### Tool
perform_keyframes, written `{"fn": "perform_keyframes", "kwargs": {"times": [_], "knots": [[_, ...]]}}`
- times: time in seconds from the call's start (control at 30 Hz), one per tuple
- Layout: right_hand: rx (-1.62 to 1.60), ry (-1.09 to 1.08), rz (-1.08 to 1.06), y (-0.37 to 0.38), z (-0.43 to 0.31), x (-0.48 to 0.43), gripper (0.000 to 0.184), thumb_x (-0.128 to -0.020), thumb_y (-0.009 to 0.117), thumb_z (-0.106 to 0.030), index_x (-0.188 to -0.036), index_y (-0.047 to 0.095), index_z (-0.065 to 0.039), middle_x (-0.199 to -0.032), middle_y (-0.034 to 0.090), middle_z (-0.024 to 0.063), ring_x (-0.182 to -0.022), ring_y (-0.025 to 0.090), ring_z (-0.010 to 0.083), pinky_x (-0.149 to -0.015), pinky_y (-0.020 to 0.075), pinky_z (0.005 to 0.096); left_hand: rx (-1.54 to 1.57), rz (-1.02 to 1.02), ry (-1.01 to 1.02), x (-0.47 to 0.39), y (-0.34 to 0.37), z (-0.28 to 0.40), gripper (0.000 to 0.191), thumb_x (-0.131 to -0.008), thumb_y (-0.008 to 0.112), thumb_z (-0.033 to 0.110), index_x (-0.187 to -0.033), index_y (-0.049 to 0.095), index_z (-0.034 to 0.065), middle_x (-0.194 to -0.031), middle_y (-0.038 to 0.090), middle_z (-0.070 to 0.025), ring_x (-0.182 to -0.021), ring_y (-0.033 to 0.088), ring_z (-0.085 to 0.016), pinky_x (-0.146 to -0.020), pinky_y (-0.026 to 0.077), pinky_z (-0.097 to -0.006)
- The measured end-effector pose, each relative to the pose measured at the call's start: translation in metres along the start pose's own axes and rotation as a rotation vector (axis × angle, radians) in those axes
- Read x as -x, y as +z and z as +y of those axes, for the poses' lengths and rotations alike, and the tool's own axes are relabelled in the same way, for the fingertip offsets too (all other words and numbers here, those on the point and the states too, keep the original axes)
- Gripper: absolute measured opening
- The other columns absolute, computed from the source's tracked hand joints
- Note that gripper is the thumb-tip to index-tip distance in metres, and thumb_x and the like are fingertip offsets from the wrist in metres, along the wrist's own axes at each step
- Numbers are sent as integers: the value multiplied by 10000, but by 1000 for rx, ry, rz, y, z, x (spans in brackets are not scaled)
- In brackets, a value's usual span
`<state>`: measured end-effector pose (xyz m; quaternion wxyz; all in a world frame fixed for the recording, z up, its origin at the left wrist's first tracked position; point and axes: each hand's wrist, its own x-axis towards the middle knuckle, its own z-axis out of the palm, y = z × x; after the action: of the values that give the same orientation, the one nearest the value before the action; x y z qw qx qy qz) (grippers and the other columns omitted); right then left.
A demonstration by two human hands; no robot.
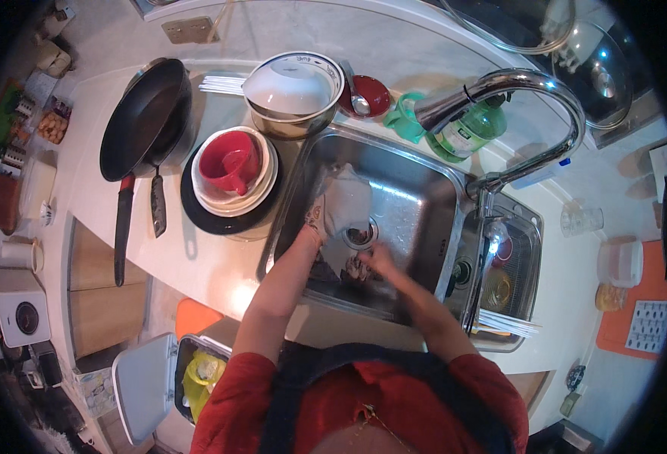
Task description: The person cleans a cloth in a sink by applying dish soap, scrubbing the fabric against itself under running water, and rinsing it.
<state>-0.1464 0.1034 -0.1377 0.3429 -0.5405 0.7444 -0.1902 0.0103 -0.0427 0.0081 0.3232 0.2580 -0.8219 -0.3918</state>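
Note:
In the left half of the steel sink basin point(424, 249), a pale sheet, bag or cloth point(347, 201) covers most of my left hand point(315, 230). Its fingers are hidden, so their grip does not show. My right hand point(380, 260), blurred, is low in the basin with its fingertips at some dark, wet scraps point(359, 269). Whether it pinches them is unclear. Between the hands lies the round drain point(359, 234), with dark bits in it. The curved chrome faucet point(538, 85) rises at the basin's back right.
Left of the sink, a red cup point(228, 162) tops stacked plates beside two pans point(146, 119). Behind are bowls point(291, 85), a red dish point(373, 96), a green mug point(407, 119) and a green soap bottle point(470, 130). A second basin point(524, 227) holds dishes. An open bin point(183, 363) stands below left.

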Motion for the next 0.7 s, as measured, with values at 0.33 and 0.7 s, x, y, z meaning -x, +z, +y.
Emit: {"fn": "perform_keyframes", "kwargs": {"times": [0.33,0.7], "knots": [[-515,108,6,-9,5,2,135,-740,592,-156,-775,535,-39,-644,494,-6,-617,448,81,-534,375,234,731,231,-1601,85,51,-129,256,-831,490,220,-942,536,-6,-835,567,-120,-613,551,-203,-518,459,-307],[-912,30,72,-102,-94,-1,71,-784,583,-169,-796,572,-100,-625,482,-63,-517,383,26,-448,267,182,663,-220,-651,86,83,-42,431,-617,727,227,-966,561,36,-892,591,-128,-826,555,-220,-756,423,-298]]}}
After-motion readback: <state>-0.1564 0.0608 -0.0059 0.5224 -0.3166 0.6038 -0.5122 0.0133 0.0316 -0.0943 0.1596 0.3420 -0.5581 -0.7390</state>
